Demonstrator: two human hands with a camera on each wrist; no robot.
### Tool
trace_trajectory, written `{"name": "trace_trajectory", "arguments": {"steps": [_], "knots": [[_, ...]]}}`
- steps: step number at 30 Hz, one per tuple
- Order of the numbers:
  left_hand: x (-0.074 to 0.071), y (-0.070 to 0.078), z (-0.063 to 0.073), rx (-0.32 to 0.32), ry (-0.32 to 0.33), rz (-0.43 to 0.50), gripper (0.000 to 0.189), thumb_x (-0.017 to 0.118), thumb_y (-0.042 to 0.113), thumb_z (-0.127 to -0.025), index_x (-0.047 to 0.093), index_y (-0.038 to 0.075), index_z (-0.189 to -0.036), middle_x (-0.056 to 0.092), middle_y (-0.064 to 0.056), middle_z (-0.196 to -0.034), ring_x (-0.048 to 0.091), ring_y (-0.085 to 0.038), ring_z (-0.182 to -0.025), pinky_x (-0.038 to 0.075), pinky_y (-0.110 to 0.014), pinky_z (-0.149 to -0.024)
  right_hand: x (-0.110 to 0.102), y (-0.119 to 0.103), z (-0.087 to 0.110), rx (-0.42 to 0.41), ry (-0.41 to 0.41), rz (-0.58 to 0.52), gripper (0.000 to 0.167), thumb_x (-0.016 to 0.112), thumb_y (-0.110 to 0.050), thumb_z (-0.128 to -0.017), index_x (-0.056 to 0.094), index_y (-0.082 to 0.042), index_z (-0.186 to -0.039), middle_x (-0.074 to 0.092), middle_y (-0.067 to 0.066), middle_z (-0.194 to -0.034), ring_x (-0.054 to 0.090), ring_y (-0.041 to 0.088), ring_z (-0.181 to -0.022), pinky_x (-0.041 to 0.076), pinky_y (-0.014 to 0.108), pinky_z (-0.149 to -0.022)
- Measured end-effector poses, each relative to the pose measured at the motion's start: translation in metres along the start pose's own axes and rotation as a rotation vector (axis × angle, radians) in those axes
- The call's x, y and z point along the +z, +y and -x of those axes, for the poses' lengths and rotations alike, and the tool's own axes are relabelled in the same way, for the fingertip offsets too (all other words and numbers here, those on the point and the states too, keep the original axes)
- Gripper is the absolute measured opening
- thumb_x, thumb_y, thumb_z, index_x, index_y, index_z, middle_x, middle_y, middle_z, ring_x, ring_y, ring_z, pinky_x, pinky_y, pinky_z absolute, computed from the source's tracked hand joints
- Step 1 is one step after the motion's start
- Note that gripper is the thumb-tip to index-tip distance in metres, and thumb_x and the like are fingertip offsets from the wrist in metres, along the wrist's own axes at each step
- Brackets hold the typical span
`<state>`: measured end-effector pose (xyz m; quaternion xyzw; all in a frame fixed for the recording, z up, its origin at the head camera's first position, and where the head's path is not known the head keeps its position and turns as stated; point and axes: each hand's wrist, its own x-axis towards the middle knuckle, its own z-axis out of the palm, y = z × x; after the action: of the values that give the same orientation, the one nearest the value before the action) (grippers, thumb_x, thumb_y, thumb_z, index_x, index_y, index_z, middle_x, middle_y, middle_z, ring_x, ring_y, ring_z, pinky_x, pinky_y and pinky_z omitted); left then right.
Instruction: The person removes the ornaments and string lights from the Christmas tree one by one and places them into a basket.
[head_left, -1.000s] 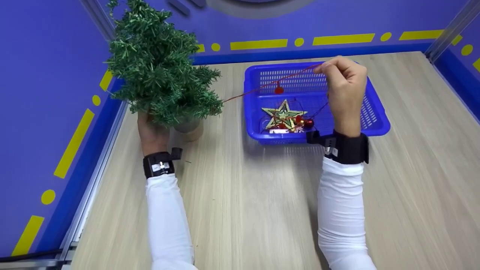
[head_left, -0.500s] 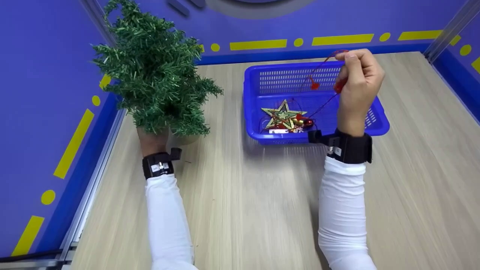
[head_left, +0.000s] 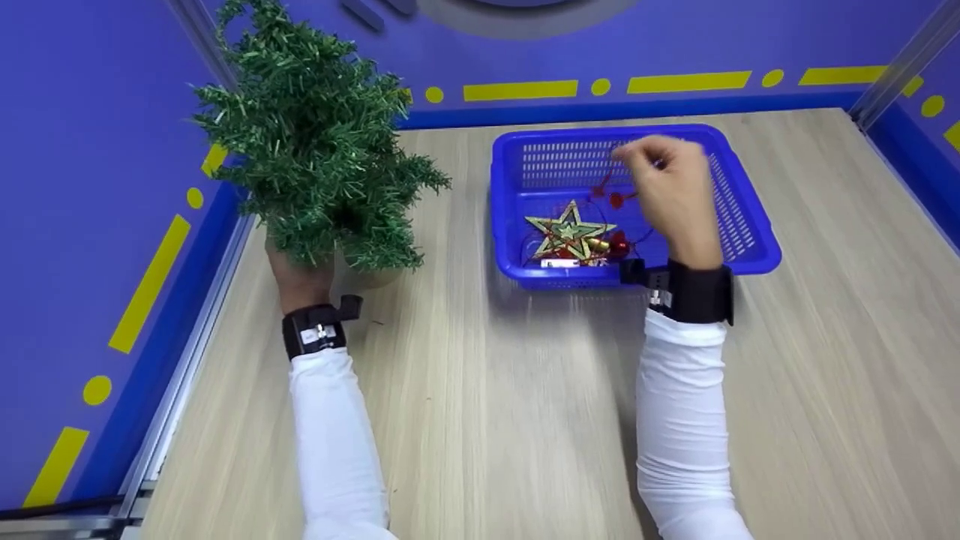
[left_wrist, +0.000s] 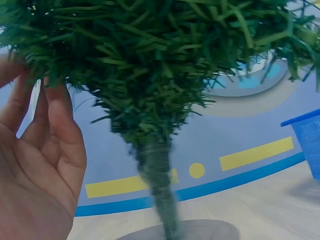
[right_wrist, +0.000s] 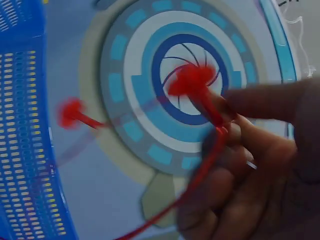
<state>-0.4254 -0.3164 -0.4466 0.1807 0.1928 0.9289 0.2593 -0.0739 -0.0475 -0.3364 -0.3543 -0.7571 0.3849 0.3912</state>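
Observation:
A small artificial Christmas tree [head_left: 315,142] stands at the left on a round base. My left hand [left_wrist: 45,145] reaches up beside its trunk, fingers loosely extended. Their tips touch the lower branches and are partly hidden in the needles. In the head view the foliage covers most of that left hand [head_left: 300,270]. Over the blue basket [head_left: 517,274], my right hand [head_left: 671,191] pinches a red string [right_wrist: 200,172] between thumb and fingers. Small red ornaments [right_wrist: 192,82] hang along the string, blurred, and two red ones [head_left: 616,200] show below the hand.
Inside the basket lie a gold star [head_left: 568,231], a small gold piece [head_left: 598,245], a shiny red ball [head_left: 619,244] and a white label [head_left: 559,263]. A blue wall [head_left: 540,109] with yellow marks bounds the wooden table [head_left: 525,405] at the back and sides.
The string, stretched from the tree to my right hand, came away from the branches. That hand rose to the right, then came back lower left over the basket. The tree shifted slightly left.

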Motion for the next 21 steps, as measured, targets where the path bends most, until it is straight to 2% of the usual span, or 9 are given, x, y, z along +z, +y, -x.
{"name": "trace_trajectory", "arguments": {"steps": [2,5,9,11,15,17,21], "knots": [[-0.001,0.006,-0.002,0.012,0.025,0.045,0.036,0.037,0.022,-0.111,0.067,0.004,-0.112,0.069,-0.010,-0.112,0.066,-0.021,-0.103,0.054,-0.035,-0.088,0.005,0.002,0.000,0.019,-0.116,0.109,0.023,0.063,-0.024,-0.100,0.079,-0.007,-0.102,0.071,0.004,-0.092,0.051,0.009,-0.068,0.038,0.026,-0.064],[0.000,0.016,-0.001,0.051,0.118,0.100,0.034,0.042,0.029,-0.110,0.067,0.007,-0.114,0.068,-0.009,-0.113,0.065,-0.022,-0.102,0.054,-0.037,-0.085,0.011,0.008,-0.001,0.041,-0.192,0.191,0.024,0.064,-0.026,-0.100,0.078,-0.007,-0.104,0.071,0.009,-0.093,0.055,0.010,-0.066,0.044,0.026,-0.064],[0.004,0.026,0.000,0.211,0.223,0.143,0.032,0.041,0.028,-0.111,0.065,0.007,-0.107,0.064,-0.007,-0.100,0.061,-0.020,-0.091,0.049,-0.031,-0.074,0.017,0.021,-0.003,0.069,-0.257,0.230,0.023,0.064,-0.021,-0.099,0.078,-0.004,-0.107,0.072,0.014,-0.095,0.060,0.012,-0.068,0.049,0.025,-0.063],[0.008,0.031,0.001,0.266,0.235,0.188,0.033,0.039,0.026,-0.111,0.063,0.006,-0.101,0.060,-0.006,-0.091,0.058,-0.019,-0.077,0.046,-0.028,-0.065,0.017,0.027,-0.004,0.094,-0.306,0.250,0.023,0.066,-0.022,-0.098,0.077,-0.004,-0.108,0.073,0.015,-0.099,0.063,0.015,-0.073,0.050,0.027,-0.065],[0.022,0.047,0.004,0.315,0.221,0.275,0.036,0.038,0.027,-0.111,0.061,0.005,-0.094,0.057,-0.006,-0.079,0.047,-0.016,-0.056,0.039,-0.026,-0.048,0.016,0.030,-0.003,0.126,-0.372,0.269,0.031,0.069,-0.032,-0.095,0.077,-0.007,-0.110,0.074,0.013,-0.107,0.064,0.020,-0.086,0.049,0.033,-0.074],[0.032,0.060,0.007,0.360,0.218,0.299,0.036,0.038,0.026,-0.111,0.060,0.005,-0.091,0.054,-0.006,-0.075,0.043,-0.015,-0.052,0.036,-0.026,-0.044,0.017,0.028,-0.003,0.123,-0.377,0.252,0.036,0.069,-0.041,-0.095,0.077,-0.008,-0.109,0.074,0.011,-0.104,0.062,0.021,-0.086,0.047,0.035,-0.075],[0.056,0.091,0.019,0.499,0.237,0.325,0.037,0.038,0.023,-0.110,0.058,0.002,-0.088,0.050,-0.008,-0.070,0.038,-0.016,-0.048,0.030,-0.027,-0.041,0.021,0.020,-0.001,0.094,-0.366,0.201,0.044,0.065,-0.052,-0.096,0.077,-0.010,-0.101,0.069,0.005,-0.089,0.058,0.021,-0.078,0.045,0.034,-0.069]]}}
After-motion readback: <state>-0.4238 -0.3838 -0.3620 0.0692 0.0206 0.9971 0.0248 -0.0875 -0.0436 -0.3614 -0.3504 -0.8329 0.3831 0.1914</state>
